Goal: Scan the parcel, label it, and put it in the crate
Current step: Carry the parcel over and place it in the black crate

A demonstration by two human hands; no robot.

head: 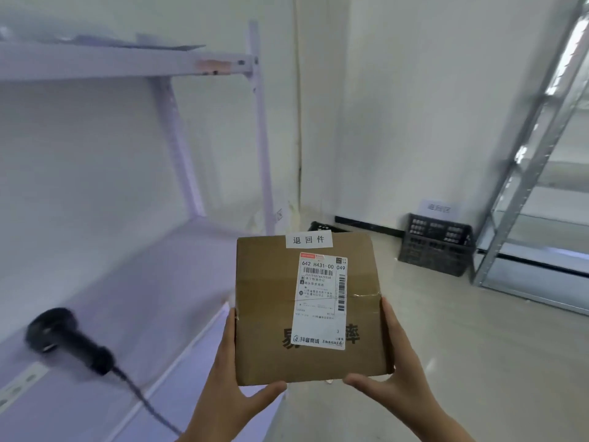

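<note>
A brown cardboard parcel is held up in front of me, top face toward the camera. It carries a white shipping label with barcodes and a small white sticker with printed characters near its far edge. My left hand grips its left side and near corner. My right hand grips its right side and near corner. A black handheld scanner with a cable lies on the shelf to the left. A dark plastic crate stands on the floor by the far wall.
A white metal shelf unit fills the left side, with an upper shelf above. A grey metal rack stands at the right. A second dark crate edge shows behind the parcel. Pale floor stretches toward the crate.
</note>
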